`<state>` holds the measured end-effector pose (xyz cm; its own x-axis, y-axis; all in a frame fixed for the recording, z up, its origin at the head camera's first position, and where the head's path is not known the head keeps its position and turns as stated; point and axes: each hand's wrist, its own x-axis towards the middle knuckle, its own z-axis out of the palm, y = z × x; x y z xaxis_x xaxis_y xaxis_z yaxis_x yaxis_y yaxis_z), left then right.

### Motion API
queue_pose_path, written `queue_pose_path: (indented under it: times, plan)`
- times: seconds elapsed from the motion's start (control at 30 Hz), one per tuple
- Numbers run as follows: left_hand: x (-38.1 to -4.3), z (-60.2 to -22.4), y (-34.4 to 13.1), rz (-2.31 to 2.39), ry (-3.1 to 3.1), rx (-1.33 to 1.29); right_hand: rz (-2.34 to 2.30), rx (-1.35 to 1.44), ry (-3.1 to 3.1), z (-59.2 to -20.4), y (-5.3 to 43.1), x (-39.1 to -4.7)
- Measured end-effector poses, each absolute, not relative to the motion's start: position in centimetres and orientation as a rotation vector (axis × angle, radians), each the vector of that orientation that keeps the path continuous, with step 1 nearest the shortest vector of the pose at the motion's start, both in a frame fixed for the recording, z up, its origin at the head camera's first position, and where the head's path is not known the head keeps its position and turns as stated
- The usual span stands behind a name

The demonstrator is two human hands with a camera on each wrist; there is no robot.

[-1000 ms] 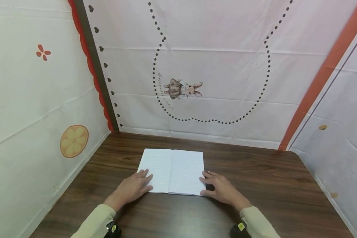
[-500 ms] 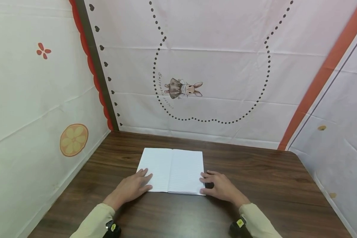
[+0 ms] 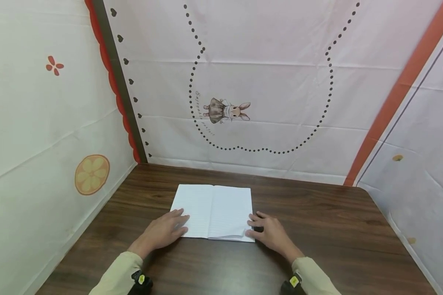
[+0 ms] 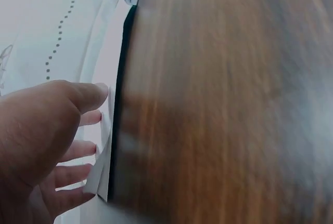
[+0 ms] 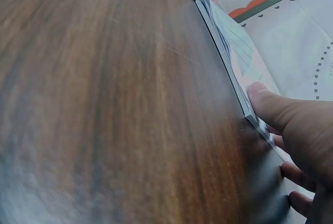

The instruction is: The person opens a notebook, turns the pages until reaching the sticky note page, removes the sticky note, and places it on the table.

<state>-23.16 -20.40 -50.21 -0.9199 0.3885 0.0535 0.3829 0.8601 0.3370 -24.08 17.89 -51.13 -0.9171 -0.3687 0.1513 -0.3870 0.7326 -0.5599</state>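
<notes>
An open notebook [image 3: 230, 209] with lined white pages lies on the wooden table, its spine running away from me. My left hand [image 3: 161, 230] rests on the left page's outer edge, thumb and fingers spread; the left wrist view has this hand [image 4: 44, 135] along the page edge. At the lower right corner, my right hand [image 3: 272, 232] has its thumb on the right page and its other fingers along the outer edge. The top sheet bows up beside that thumb. Layered page edges show by the right hand [image 5: 307, 135] in the right wrist view.
The dark brown table [image 3: 317, 217] extends around the notebook. White printed cloth walls [image 3: 273, 94] stand behind and on both sides, with a rabbit picture [image 3: 227, 110] on the back one. Each forearm wears a pale sleeve and a black wrist device [image 3: 292, 284].
My right thumb has slid slightly left, and the lower corner of the right page has lifted into a small curl. The left hand has stayed nearly still.
</notes>
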Motion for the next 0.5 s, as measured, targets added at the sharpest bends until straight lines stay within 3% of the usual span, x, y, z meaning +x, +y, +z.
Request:
queue_pose_path:
  times: [0.33, 0.5]
  plan:
    - [-23.5, -48.0, -17.8, 0.553, 3.146, 0.614, 0.996, 0.617, -2.884, -51.4, 17.9, -24.0]
    - [-23.2, -46.6, -15.2, 0.450, 3.239, 0.824, 0.993, 0.600, -2.896, -51.4, 17.9, -24.1]
